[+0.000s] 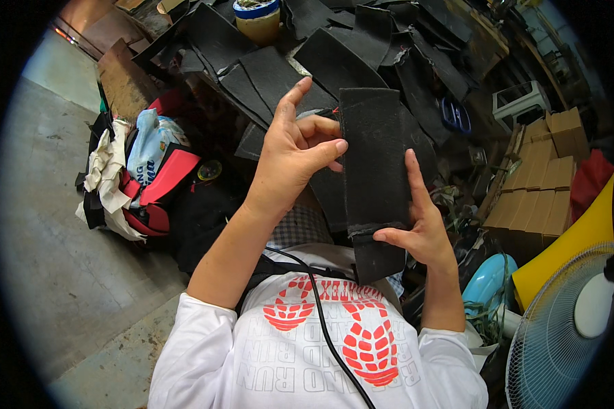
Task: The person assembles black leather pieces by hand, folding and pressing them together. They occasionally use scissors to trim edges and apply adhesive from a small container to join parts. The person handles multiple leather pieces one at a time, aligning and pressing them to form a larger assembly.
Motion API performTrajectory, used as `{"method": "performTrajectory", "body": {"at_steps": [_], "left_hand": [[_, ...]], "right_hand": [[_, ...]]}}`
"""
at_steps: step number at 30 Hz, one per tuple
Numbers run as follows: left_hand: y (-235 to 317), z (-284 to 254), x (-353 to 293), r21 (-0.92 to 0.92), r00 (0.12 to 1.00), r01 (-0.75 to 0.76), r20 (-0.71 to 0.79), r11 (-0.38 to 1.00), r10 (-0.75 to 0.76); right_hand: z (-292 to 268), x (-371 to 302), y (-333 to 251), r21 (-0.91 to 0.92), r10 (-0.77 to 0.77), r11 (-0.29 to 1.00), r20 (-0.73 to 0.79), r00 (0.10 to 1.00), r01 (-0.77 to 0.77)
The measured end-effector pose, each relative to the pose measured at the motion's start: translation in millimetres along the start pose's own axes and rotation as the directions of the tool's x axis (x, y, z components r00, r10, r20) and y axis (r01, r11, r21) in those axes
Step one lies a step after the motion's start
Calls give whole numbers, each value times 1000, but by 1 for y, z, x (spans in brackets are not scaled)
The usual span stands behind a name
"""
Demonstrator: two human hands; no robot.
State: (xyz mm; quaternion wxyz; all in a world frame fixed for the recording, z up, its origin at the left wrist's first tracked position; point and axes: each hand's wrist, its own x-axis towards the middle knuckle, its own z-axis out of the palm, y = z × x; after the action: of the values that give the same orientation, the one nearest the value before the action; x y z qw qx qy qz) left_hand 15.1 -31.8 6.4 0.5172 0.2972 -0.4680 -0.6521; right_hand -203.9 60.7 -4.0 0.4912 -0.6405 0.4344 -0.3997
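Upright in front of my chest is a black rectangular sheet piece point(374, 160), matte and scuffed, with a rough crosswise seam near its lower end. My right hand point(426, 228) grips its right edge, thumb across the front near the seam and most fingers hidden behind. At the left edge, my left hand point(297, 140) has the thumb tip against the piece and other fingers curled partly behind it, while the index finger points up and away. More black sheet pieces point(334, 58) lie heaped just beyond my hands.
A tub with a blue rim point(256, 19) stands among the far pieces. To the left sits a pile of cloth and red scraps point(167, 177). On the right are stacked brown cartons point(539, 187), a grey plastic stool point(520, 102), a light-blue round object point(488, 281) and a fan point(559, 341).
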Motion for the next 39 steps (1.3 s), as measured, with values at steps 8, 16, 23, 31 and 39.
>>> {"method": "performTrajectory", "body": {"at_steps": [8,16,23,31,39], "left_hand": [[1,-10,7,121,984,-150,-81,981,160],[23,-65,1,234,714,-363,-553,902,430],[36,-70,39,384,740,-466,-325,797,589],[70,-74,101,742,664,-522,45,421,746],[39,-84,90,899,759,-300,21,320,651]], "right_hand": [[-6,-12,-2,83,330,940,42,943,-332],[-25,-21,0,-22,187,982,-45,981,-189],[-53,14,-5,-76,-6,997,-443,896,-30],[-70,44,-22,111,-82,981,-508,857,160],[-47,48,-8,-5,107,993,-394,913,-119]]}}
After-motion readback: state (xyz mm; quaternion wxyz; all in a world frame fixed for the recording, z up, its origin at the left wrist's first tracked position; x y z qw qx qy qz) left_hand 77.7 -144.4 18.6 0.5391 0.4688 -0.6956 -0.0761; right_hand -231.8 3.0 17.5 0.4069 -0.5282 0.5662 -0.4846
